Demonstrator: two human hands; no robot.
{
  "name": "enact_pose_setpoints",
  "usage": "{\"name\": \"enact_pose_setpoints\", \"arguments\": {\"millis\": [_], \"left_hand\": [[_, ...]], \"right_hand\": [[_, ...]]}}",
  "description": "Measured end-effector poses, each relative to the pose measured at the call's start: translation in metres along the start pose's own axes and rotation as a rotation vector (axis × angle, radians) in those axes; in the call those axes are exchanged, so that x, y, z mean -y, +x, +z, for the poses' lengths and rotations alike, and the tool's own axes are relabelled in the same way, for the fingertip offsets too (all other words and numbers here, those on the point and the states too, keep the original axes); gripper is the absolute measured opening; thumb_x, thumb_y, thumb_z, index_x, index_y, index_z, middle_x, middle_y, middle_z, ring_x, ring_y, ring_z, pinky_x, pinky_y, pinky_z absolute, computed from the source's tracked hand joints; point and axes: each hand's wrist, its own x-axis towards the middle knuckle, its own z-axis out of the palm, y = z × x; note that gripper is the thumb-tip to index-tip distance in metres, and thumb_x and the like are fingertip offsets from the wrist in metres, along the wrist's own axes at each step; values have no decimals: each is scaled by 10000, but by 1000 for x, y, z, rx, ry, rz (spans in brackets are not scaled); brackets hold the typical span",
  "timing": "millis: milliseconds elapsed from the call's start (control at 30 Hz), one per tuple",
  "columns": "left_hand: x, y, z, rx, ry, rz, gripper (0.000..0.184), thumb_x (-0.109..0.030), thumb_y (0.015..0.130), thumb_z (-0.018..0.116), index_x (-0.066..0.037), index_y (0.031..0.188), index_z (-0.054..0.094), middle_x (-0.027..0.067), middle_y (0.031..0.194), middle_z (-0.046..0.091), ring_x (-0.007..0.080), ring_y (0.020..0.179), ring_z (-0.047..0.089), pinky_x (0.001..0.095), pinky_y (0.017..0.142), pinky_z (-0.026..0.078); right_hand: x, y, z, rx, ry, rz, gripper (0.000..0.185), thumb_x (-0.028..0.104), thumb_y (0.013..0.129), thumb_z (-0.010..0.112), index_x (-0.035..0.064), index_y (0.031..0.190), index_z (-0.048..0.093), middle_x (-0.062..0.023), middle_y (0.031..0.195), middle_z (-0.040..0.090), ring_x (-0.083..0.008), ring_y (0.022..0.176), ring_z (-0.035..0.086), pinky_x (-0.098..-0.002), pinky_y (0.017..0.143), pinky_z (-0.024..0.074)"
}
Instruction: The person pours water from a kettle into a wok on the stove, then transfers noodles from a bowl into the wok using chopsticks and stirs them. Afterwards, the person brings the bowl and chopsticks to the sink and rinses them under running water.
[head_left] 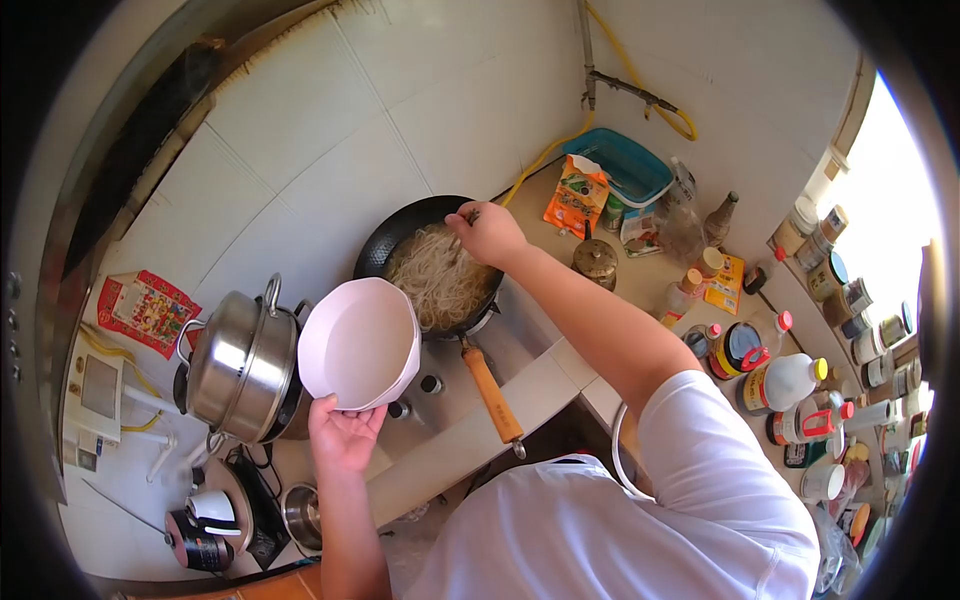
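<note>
My left hand (345, 435) holds a pale pink faceted bowl (360, 345) from below, thumb at its rim. The bowl's inside looks bare and is tilted toward me, beside the wok. My right hand (487, 235) is closed over the black wok (385, 243), gripping what look like chopsticks (473, 215); dark ends stick out above the fist and the lower part is mostly hidden. Pale, thin noodles (437, 275) lie in the wok, under my right hand. The wok sits on the stove with its wooden handle (490, 390) pointing toward me.
A stacked steel steamer pot (235, 365) stands left of the bowl. Behind my right arm are a small lidded metal pot (595, 261), an orange packet (578, 195) and a teal basin (625, 165). Bottles (780, 383) and several jars crowd the right side. Stove knobs (431, 384) line the front.
</note>
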Motion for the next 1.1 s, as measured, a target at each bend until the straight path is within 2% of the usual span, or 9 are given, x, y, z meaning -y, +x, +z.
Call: {"name": "enact_pose_setpoints", "arguments": {"millis": [100,167,300,367,400,433,700,900,1100], "left_hand": [[3,-3,0,-11,5,1,623,-284,820,660,-49,1379,514,113,1339,582,323,1286,550,525,1103,457],[5,-3,0,-21,5,11,626,-284,818,660,-46,1378,514,114,1336,585,324,1286,551,526,1104,455],[7,1,-7,6,-2,-14,632,-276,808,666,-57,1381,513,110,1331,592,323,1286,553,521,1096,453],[7,-1,-8,-3,-14,-15,631,-273,805,667,-62,1379,515,108,1329,594,322,1282,555,520,1096,450],[8,-2,-6,1,-6,-16,619,-262,807,656,-66,1377,516,113,1322,598,321,1258,568,527,1095,451],[8,-2,-6,7,4,-19,608,-252,809,645,-70,1375,518,118,1315,601,320,1234,581,534,1094,452],[17,6,-11,75,-43,-54,515,-260,848,635,-71,1320,557,93,1319,608,288,1251,574,522,1113,431],[21,5,-3,87,-21,-44,522,-274,842,648,-90,1322,557,83,1326,603,285,1276,558,526,1121,428],[20,4,3,98,-33,-29,465,-263,864,634,-100,1295,573,74,1318,608,271,1265,564,521,1113,433]], "right_hand": [[-12,-1,13,286,266,-23,334,356,944,661,29,940,732,-139,748,720,-270,710,712,-400,728,556],[-19,0,3,364,120,-82,358,382,950,640,36,919,727,-167,769,714,-319,731,701,-422,734,553],[14,0,-29,32,-64,-52,391,400,966,604,32,917,727,-190,809,712,-382,805,684,-451,779,545],[55,-10,-56,12,120,-37,435,411,980,598,-3,916,713,-195,772,692,-331,716,685,-417,755,550],[74,-16,-67,-10,198,-66,412,360,1020,591,-22,892,678,-49,763,676,-116,635,638,-303,628,529],[95,-27,-73,35,473,-76,396,353,1026,593,-12,903,684,-22,764,662,-105,617,624,-275,623,527],[131,-59,-60,528,170,90,300,273,937,755,-23,976,724,-34,730,655,-95,578,610,-253,551,524],[100,-66,-17,551,365,101,419,350,910,793,-49,1010,715,-55,785,678,-122,642,674,-258,615,583],[98,-75,16,530,528,44,428,391,970,711,-37,958,704,-79,822,703,-130,624,677,-270,603,588]]}}
